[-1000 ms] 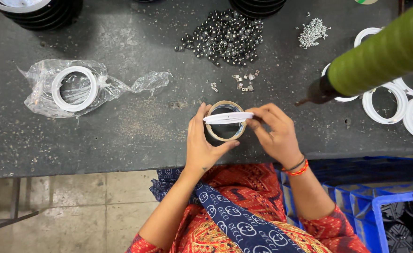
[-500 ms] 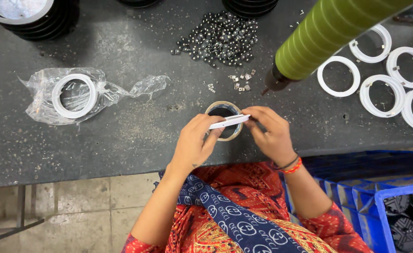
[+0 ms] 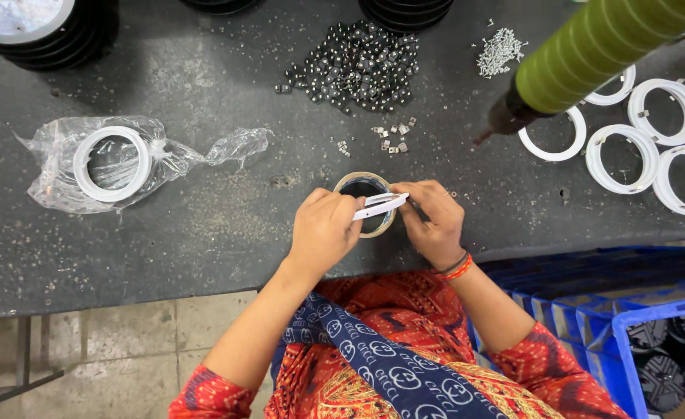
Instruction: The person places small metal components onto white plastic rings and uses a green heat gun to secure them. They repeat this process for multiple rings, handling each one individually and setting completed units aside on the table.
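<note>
A metal ring [image 3: 362, 183] lies on the dark table near its front edge. Over it I hold a white plastic ring [image 3: 379, 205] edge-on, so it looks like a thin white strip. My left hand [image 3: 323, 233] pinches its left end and my right hand [image 3: 434, 220], with a red bangle at the wrist, pinches its right end. Both hands rest on the table around the metal ring, whose lower part they hide.
A pile of dark steel balls [image 3: 362, 66] and small metal bits [image 3: 393, 136] lie beyond. A white ring in a clear bag [image 3: 113, 163] lies left. Several white rings [image 3: 641, 147] lie right, under a green ribbed tool [image 3: 591, 54]. Blue crates [image 3: 629, 326] stand lower right.
The view has shifted and the green tool has swung up and right across it. My hands stay at the metal ring, and the white ring has tilted slightly in my fingers.
</note>
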